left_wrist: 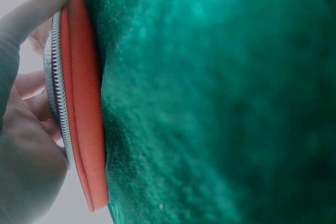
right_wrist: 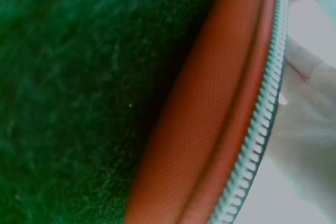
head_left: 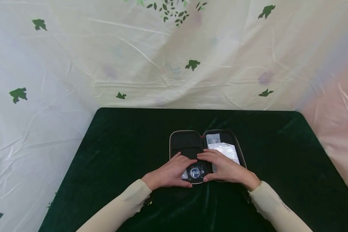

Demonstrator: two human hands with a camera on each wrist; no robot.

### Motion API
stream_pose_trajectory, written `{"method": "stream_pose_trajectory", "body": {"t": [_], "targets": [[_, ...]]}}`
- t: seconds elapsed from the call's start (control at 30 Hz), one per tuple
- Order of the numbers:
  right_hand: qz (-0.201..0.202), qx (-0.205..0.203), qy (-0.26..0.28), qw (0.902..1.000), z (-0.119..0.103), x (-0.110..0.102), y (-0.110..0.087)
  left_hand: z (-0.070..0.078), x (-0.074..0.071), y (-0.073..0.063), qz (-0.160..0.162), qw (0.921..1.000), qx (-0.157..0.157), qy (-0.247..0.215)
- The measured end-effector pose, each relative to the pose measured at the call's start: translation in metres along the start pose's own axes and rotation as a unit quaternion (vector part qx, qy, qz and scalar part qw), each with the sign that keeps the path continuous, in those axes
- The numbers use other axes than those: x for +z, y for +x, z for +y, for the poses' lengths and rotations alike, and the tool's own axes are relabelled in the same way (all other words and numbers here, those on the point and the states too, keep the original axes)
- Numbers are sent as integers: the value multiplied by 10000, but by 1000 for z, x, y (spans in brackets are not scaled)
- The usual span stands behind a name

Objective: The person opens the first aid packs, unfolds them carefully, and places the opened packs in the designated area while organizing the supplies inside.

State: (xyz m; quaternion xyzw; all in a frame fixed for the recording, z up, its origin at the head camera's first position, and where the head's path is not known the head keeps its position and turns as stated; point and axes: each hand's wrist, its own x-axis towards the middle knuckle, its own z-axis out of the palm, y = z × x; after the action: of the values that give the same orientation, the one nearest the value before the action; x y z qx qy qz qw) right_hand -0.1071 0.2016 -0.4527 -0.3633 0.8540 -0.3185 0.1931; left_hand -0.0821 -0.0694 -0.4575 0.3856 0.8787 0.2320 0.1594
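Note:
An unzipped case (head_left: 187, 138) lies spread flat, its two black-lined halves side by side. From the wrist views its outside is orange-red, edged by a zipper (left_wrist: 60, 87). My left hand (head_left: 174, 170) rests over the left half, fingers extended across it and thumb at the near rim. Beside those fingers sits a round, shiny item in clear wrapping (head_left: 195, 173). My right hand (head_left: 229, 169) reaches over the right half, its fingertips by the hinge and its thumb near the front edge. Partly under that hand is a white plastic packet (head_left: 224, 149), with a small pale pouch (head_left: 213, 138) behind.
Dark green velvet cloth (head_left: 127, 138) covers the table. Pale fabric (head_left: 150, 58) printed with green leaf shapes hangs behind it and along both sides.

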Motion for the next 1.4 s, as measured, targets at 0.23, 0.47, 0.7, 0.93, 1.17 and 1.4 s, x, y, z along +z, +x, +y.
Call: {"method": "stream_pose_trajectory", "body": {"t": [0.23,0.47,0.7,0.93,1.17,1.4], "targets": [[36,145,134,9998,0,0,-4,2,2,1,-87,9998,25,152],[354,452,889,9944,-6,-5,-10,4,0,1,-154,9999,-11,73],[926,606,840,9903,-9,-10,-17,4,-1,1,-165,9997,91,149],[1259,789,891,9849,-10,-18,-28,9,0,-2,-17,9970,30,767],[1790,1045,501,9770,-5,-24,-45,10,-5,-11,590,9929,-253,1006],[1821,1110,63,9770,0,-26,-56,-7,-14,-23,874,9891,-768,903]]}}
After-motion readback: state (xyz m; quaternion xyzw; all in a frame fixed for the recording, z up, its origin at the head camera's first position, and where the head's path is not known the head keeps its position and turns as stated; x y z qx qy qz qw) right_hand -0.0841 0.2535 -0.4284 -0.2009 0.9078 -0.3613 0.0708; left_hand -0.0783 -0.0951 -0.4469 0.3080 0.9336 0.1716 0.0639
